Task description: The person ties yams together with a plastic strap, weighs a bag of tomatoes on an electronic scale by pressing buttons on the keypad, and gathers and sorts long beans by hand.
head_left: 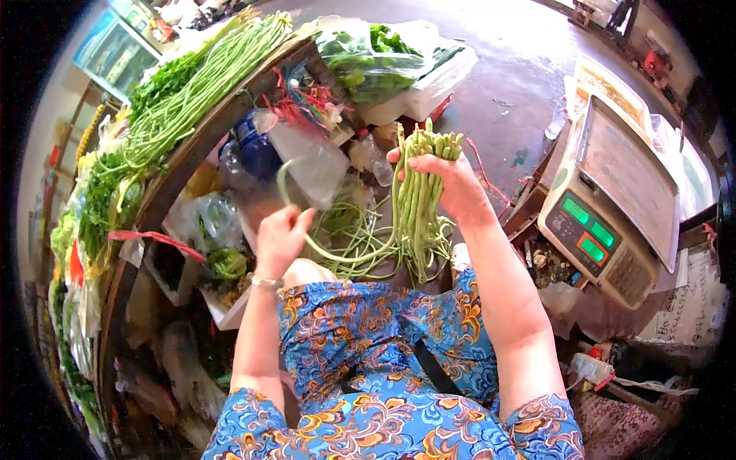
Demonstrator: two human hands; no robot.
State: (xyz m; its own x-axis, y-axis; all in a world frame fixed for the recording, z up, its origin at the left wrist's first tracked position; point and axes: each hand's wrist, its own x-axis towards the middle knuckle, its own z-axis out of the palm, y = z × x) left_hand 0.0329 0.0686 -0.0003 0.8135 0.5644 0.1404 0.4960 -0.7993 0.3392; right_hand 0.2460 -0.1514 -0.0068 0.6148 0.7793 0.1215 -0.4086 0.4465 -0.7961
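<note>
My right hand [454, 180] is closed around a thick bunch of long green beans [418, 211], their ends gathered above the fist and the rest hanging down. My left hand [280, 239], with a bracelet at the wrist, pinches a single long bean [353, 259]. That bean curves low between my hands toward the bunch, and its other end sticks up, blurred, above my left fingers. More loose long beans [349, 230] lie in a tangle below and behind, close to my lap.
At left, a wooden-edged stand [195, 130] bears more long beans and leafy greens. A bag of greens [383, 61] stands on the floor ahead. To the right sits a scale [586, 222] with lit green displays and a metal pan. Pink strings [307, 103] hang off the stand.
</note>
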